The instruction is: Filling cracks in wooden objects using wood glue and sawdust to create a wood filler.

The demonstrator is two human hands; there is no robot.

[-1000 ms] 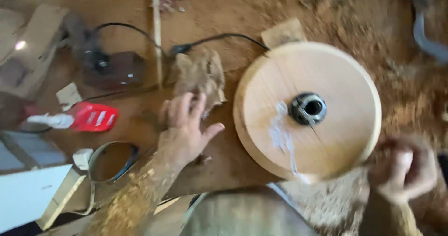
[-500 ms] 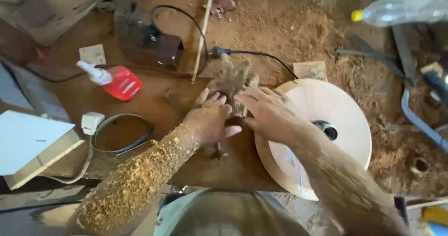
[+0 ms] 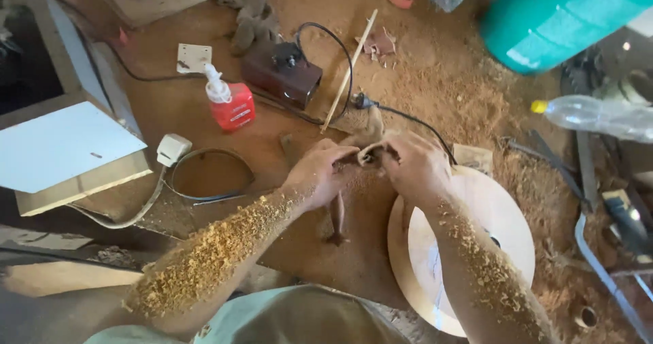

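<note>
Head view: left hand (image 3: 316, 174) and right hand (image 3: 411, 164) both pinch worn sandpaper scrap (image 3: 369, 155); light, limp, tearable; grip edges.

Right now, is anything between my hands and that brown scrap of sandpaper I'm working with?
Nothing visible is in the way. Both the left hand and the right hand already touch the crumpled brown sandpaper piece, pinching it between them above the sawdust-covered bench. The round wooden disc lies below the right forearm, off to the side.
</note>
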